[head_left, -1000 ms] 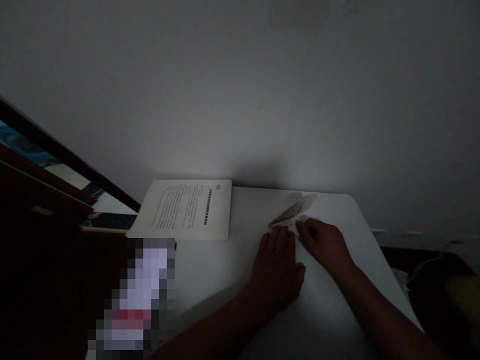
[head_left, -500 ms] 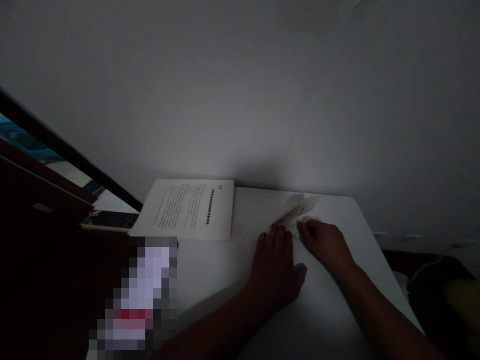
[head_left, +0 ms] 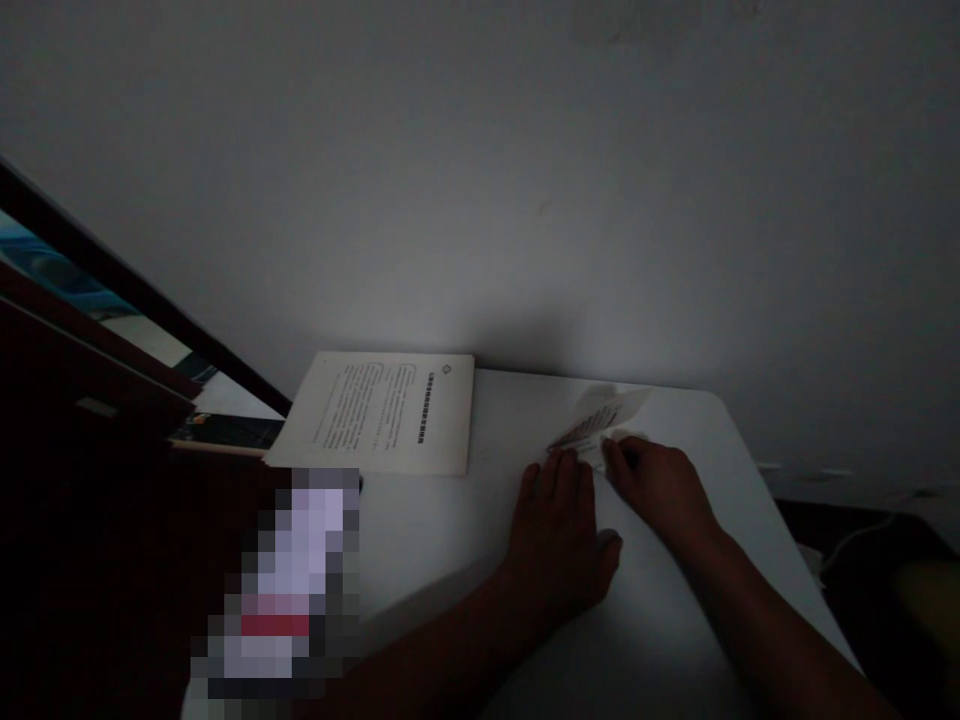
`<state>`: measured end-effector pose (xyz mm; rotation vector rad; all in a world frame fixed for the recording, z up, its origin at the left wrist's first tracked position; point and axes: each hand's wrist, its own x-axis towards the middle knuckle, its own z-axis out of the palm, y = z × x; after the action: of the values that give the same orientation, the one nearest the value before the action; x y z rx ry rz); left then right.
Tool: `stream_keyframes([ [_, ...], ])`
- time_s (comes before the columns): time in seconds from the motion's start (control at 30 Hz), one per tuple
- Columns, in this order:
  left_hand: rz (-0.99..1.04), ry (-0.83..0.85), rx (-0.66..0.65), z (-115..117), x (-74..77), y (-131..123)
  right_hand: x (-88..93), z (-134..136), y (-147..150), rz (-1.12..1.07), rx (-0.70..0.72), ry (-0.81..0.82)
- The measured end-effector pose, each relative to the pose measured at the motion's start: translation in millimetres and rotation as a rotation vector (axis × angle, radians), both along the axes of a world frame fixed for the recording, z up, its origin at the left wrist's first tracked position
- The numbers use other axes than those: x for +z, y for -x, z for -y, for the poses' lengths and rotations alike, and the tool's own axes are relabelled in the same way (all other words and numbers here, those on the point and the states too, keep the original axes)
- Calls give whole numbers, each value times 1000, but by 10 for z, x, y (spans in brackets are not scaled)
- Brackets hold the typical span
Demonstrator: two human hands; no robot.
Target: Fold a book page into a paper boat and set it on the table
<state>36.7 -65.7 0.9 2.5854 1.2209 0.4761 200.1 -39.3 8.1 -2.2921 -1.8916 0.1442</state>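
Paper slip (head_left: pixel 598 427), printed on the side I can see, sits on the far right part of the pale tabletop (head_left: pixel 420 530), one part tilted up off the surface and the rest low by my fingers. Taking it as the dial's centre, my left grip (head_left: pixel 559 535) lies at seven o'clock, palm down, fingers stretched out and not closed around anything, their tips at the slip's near edge. My right grip (head_left: pixel 664 485) is at four o'clock, thumb and forefinger pinched on the slip's right-hand side, though the exact contact is partly hidden.

I'd judge the handling to be midway: the slip is in hand and bent up, yet neither flat nor doubled over, so the raised part has not been settled. Whether it has a finished crease I cannot tell.

Farther out, at nine o'clock and well apart, printed pages (head_left: pixel 382 410) lie on the tabletop. A pixelated patch (head_left: pixel 300 560) hides something at eight. At twelve, behind the tabletop, rises a grey wall (head_left: pixel 487 200).
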Motion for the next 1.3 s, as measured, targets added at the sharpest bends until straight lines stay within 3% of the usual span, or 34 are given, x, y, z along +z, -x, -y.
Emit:
stream_keyframes([
  [0.8, 31, -12, 18, -17, -20, 15, 34, -7, 30, 6, -57, 10],
  [1.3, -26, -39, 116, -48, 38, 103, 30, -4, 23, 28, -28, 19],
])
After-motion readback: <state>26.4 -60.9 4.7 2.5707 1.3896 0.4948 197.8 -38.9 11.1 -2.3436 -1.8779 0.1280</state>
